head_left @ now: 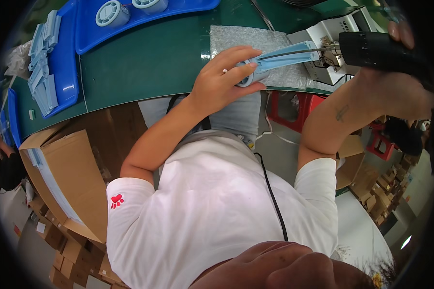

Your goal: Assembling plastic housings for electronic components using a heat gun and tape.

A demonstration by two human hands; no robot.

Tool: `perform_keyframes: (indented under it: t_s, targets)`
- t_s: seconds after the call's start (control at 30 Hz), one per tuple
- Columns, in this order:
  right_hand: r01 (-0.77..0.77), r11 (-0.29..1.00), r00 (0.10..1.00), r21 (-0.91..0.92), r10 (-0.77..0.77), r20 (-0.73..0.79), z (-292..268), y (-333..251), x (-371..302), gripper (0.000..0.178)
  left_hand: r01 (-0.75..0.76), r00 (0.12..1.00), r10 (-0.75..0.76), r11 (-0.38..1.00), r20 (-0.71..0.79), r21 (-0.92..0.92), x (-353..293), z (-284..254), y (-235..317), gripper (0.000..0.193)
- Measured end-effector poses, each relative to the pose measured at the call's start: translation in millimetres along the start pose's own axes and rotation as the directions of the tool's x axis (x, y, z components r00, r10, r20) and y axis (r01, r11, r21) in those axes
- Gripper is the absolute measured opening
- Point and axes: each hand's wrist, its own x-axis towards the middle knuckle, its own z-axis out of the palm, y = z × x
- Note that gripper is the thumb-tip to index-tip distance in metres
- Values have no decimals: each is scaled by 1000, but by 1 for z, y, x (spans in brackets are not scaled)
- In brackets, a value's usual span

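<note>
My left hand (226, 74) is closed around a light blue plastic housing (289, 52), a round body with a long, open trough-like handle pointing right. Its round end is mostly covered by my fingers. In my right hand (395, 84) is a black electric screwdriver (371, 49), lying almost level with its fingers wrapped over the far side. The long thin bit runs left along the handle trough, and its tip is at the round body near my left fingertips. Whether a screw sits on the tip is too small to tell.
A screw feeder (318, 36) in a white case stands behind the screwdriver. Bubble wrap (246, 38) lies on the green table (140, 72). Blue trays (152, 24) hold round light blue parts (112, 13) and long light blue pieces (46, 72). An open cardboard box (72, 178) stands below left.
</note>
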Motion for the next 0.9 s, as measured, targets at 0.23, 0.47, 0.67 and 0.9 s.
perform_keyframes:
  t_s: [0.23, 0.47, 0.67, 0.9]
  targets:
    - [-2, 992, 998, -124, -7, -69, 17, 4, -8, 49, -3, 1000, 3, 1000, 6, 17, 0, -1, 0, 50]
    - [-2, 968, 990, -252, -34, -138, -24, -17, -9, 44, -97, 993, 95, 995, 76, 29, -2, -1, -4, 63]
    - [71, 892, 975, -447, -156, -157, 80, 23, -10, 39, -63, 998, 63, 998, 4, 27, -1, 1, -1, 51]
    - [165, 768, 936, -619, -321, -148, 44, -58, -15, 34, 55, 998, -51, 989, -33, 136, 1, -1, 6, 54]
